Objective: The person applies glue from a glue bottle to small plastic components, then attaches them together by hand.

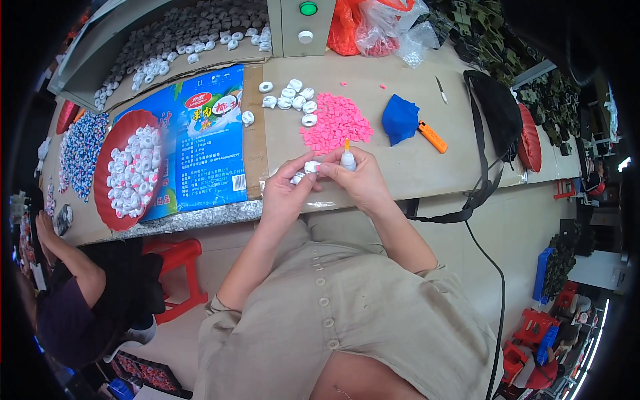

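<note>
My left hand (287,195) is closed around a couple of small white rounded pieces, one of them, a white piece (311,167), pinched at the fingertips. Close against it, my right hand (368,181) grips a small white glue bottle (347,161) with its yellow nozzle pointing up. The right thumb and fingertip also meet the white piece, where a speck of pink shows. Just beyond both hands spreads a heap of flat pink pieces (339,120). Several loose white pieces (291,97) lie to the left of that heap.
A red dish (107,167) of white-and-pink pieces sits on a blue printed sheet (217,147). Right of the pink heap are a blue scrap (400,119), an orange cutter (433,137) and a black bag (497,110). A machine opening (283,30) stands behind; another person's arm (77,260) is at left.
</note>
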{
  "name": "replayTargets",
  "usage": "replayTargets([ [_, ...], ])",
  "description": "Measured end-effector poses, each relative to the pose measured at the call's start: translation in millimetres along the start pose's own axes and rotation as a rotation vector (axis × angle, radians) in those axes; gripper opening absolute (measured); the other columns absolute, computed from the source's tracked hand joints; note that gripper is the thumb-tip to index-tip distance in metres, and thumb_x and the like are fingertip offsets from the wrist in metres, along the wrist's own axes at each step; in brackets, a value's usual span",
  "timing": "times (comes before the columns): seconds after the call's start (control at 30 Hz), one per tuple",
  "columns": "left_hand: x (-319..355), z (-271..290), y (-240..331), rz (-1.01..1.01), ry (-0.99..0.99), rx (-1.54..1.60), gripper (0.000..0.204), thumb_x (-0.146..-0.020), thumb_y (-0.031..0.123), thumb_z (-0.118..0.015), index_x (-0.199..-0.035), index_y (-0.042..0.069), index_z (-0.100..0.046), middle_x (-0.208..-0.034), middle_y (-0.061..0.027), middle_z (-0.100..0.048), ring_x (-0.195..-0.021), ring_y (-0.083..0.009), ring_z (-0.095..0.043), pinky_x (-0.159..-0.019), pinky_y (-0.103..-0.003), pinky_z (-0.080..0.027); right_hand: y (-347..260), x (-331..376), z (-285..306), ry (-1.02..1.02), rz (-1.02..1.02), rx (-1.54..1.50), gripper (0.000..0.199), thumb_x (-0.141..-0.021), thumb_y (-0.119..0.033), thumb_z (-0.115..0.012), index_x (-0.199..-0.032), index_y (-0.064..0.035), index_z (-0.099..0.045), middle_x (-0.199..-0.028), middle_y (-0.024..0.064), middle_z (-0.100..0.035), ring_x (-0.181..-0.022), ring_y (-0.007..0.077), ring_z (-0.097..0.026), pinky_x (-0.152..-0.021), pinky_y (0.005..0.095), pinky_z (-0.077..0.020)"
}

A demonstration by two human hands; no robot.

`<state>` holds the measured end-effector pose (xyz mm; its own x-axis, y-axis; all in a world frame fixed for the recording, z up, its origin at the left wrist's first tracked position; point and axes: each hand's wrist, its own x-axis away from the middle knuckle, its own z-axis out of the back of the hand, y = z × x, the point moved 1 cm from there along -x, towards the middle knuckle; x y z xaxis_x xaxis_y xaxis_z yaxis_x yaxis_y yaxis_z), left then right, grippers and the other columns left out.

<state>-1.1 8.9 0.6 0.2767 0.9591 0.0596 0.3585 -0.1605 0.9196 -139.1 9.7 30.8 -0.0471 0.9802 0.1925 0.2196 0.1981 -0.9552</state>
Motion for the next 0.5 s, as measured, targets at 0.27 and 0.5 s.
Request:
replayTargets([
  [0.27, -0.1, 1.3, 0.6, 0.011, -0.002, -0.019, 0.033, -0.079, -0.003, -0.05, -0.112, -0.002, -0.047, -0.085, -0.0055, -0.056, -0.069, -0.009, -0.052, -0.066, -0.02, -0.044, 1.3, -2.4, -1.6, -0.015, -0.036, 0.02, 0.012, -0.073, -0.005, -0.061, -0.08, 0.0024, -0.054, -0.076, 0.0069, -0.058, -0.069, 0.0121, -0.058, -0.063, 0.0235, -0.0476],
  [0.5, -1.5, 5.3, 0.0, 0.007, -0.029, 0.025, 0.029, -0.078, -0.004, -0.05, -0.107, -0.004, -0.049, -0.083, -0.0066, -0.057, -0.068, -0.0098, -0.052, -0.065, -0.021, -0.044, 5.6, -4.5, -3.6, 0.011, -0.021, 0.046, 0.014, -0.073, -0.005, -0.062, -0.081, 0.0033, -0.055, -0.076, 0.0085, -0.059, -0.068, 0.0118, -0.058, -0.062, 0.0232, -0.0477],
])
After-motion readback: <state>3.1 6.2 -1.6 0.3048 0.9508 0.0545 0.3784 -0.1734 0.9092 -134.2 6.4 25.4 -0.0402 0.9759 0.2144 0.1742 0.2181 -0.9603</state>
